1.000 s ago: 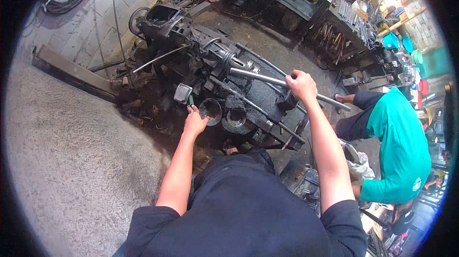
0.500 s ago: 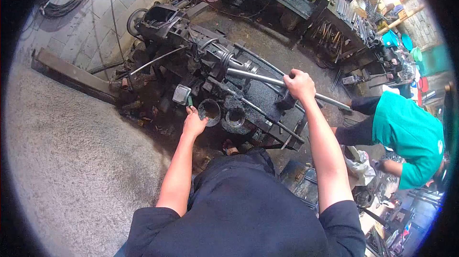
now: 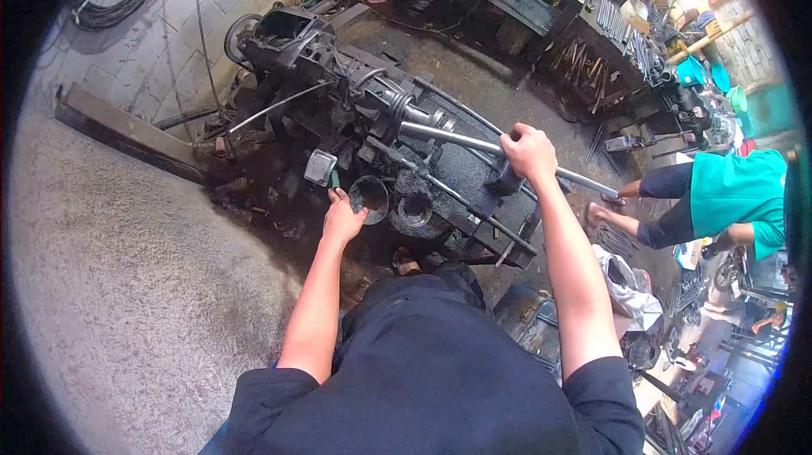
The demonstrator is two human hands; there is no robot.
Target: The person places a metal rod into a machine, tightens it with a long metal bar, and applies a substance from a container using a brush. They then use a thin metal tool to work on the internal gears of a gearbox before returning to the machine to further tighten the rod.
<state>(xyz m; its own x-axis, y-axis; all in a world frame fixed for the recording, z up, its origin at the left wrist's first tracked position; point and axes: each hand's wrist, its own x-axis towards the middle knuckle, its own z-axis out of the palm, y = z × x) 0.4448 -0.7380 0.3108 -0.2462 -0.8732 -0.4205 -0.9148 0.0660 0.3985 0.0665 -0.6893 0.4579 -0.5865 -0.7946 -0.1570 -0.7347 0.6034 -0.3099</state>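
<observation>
Co-worker in teal has stepped off right; left hand keeps its grip closed on the hammer, right hand wraps the steel pipe across the greasy gearbox.

Bright daylight, blown-out glare top right, fisheye bending, black vignette corners, soft shadows

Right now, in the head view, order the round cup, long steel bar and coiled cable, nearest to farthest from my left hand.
1. Round cup: just right of the left hand holding a green-handled tool.
2. Long steel bar: upper right, in the right hand.
3. Coiled cable: far upper left, on the paving.
</observation>
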